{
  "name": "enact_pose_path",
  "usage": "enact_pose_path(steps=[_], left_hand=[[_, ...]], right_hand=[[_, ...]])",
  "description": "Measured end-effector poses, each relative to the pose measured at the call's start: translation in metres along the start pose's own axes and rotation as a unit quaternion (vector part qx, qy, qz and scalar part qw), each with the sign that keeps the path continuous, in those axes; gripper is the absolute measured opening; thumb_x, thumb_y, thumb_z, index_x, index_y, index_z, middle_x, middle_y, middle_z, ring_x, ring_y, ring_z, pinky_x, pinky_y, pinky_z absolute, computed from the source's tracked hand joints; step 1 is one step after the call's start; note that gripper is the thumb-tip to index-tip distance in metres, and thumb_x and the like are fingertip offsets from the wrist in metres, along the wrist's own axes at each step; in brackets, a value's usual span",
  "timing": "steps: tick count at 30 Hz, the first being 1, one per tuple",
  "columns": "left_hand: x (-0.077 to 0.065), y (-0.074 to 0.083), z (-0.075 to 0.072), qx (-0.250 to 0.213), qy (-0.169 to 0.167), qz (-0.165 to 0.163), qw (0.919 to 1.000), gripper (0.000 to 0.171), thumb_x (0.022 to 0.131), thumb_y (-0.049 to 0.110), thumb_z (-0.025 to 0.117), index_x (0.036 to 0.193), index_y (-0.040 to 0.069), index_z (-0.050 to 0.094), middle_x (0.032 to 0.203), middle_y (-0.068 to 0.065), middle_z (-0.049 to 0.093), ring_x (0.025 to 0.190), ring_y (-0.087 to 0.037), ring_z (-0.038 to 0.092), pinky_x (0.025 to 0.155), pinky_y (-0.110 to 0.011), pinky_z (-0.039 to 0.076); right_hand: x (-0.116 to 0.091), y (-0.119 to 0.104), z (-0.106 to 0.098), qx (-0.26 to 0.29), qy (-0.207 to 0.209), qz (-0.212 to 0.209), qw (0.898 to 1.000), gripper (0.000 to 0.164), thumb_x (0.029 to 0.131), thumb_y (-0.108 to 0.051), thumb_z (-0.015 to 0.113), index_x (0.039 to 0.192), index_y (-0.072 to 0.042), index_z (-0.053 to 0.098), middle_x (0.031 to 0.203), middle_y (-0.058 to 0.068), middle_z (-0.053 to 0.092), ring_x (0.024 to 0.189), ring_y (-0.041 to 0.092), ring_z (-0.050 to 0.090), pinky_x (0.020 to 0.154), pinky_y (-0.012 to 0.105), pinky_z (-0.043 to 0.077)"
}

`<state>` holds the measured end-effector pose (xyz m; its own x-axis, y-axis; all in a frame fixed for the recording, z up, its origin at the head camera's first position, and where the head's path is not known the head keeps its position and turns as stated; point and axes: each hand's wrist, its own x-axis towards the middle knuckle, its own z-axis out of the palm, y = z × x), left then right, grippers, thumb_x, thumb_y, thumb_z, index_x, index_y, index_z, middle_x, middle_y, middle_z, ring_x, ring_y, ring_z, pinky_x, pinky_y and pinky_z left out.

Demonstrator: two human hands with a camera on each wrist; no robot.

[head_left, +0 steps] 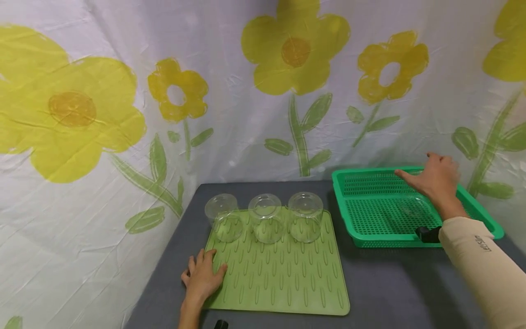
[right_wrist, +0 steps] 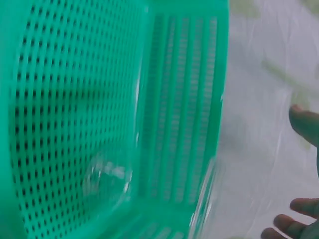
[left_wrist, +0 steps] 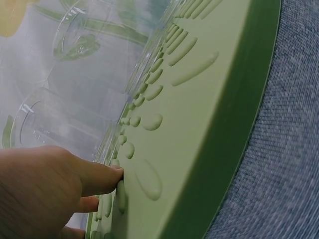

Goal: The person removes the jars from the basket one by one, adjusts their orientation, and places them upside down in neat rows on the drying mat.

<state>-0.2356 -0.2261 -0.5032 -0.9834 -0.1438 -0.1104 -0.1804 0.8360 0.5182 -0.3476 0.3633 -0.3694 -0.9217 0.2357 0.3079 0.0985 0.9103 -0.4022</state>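
Observation:
My left hand [head_left: 201, 276] rests on the left edge of a light green ridged mat [head_left: 283, 292], fingers spread and holding nothing. In the left wrist view, its thumb touches the mat's ridges. Along the mat's far edge stand three clear round containers: a left one [head_left: 227, 226], a middle one [head_left: 266, 224] and a right one [head_left: 305, 224]. Over the back right of a green basket [head_left: 355, 233], my right hand [head_left: 439, 180] is raised with thumb and fingers apart, nothing between them. Below it, another clear container [right_wrist: 112, 174] lies in the basket, partly hidden by the hand in the head view.
The dark grey tabletop [head_left: 378, 292] lies under mat and basket. A white cloth [head_left: 230, 137] with yellow flowers hangs behind and to the sides, close to the basket's back rim. The basket has a raised rim and slatted walls.

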Motion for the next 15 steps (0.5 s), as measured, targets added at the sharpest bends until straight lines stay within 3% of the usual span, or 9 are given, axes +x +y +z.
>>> enact_pose_path(steps=[3, 9, 11, 15], left_hand=[[-0.001, -0.002, 0.001, -0.001, -0.004, -0.002, 1.0, 0.065, 0.098, 0.034, 0.064, 0.151, 0.005, 0.043, 0.163, -0.033, 0.018, 0.148, -0.062, 0.004, 0.105, -0.077, 0.01], [0.0, -0.002, 0.001, -0.001, 0.003, 0.004, 1.0, 0.064, 0.098, 0.034, 0.065, 0.151, 0.005, 0.043, 0.163, -0.034, 0.018, 0.148, -0.062, 0.005, 0.105, -0.077, 0.01], [0.0, -0.001, 0.001, 0.0, 0.003, 0.004, 1.0, 0.064, 0.098, 0.035, 0.065, 0.151, 0.006, 0.043, 0.163, -0.034, 0.019, 0.148, -0.062, 0.005, 0.105, -0.077, 0.01], [0.002, -0.001, 0.001, -0.001, 0.0, 0.004, 1.0, 0.064, 0.098, 0.035, 0.065, 0.151, 0.006, 0.043, 0.163, -0.033, 0.019, 0.148, -0.062, 0.005, 0.105, -0.077, 0.01]], right_hand=[[0.001, 0.014, -0.003, -0.015, -0.03, 0.012, 0.999, 0.112, 0.09, -0.069, 0.06, 0.143, 0.025, 0.03, 0.129, 0.051, 0.035, 0.113, 0.062, 0.032, 0.095, 0.072, 0.032], [0.002, 0.033, -0.004, -0.035, -0.097, 0.017, 0.995, 0.109, 0.09, -0.072, 0.057, 0.121, 0.03, 0.035, 0.114, 0.05, 0.037, 0.102, 0.06, 0.032, 0.089, 0.07, 0.033], [0.003, 0.038, -0.004, -0.049, -0.118, 0.021, 0.992, 0.112, 0.09, -0.073, 0.055, 0.121, 0.031, 0.033, 0.114, 0.051, 0.036, 0.102, 0.061, 0.032, 0.088, 0.07, 0.035], [0.004, 0.044, -0.004, -0.073, -0.126, 0.025, 0.989, 0.111, 0.088, -0.076, 0.054, 0.115, 0.03, 0.037, 0.108, 0.049, 0.038, 0.101, 0.06, 0.035, 0.088, 0.067, 0.034]])
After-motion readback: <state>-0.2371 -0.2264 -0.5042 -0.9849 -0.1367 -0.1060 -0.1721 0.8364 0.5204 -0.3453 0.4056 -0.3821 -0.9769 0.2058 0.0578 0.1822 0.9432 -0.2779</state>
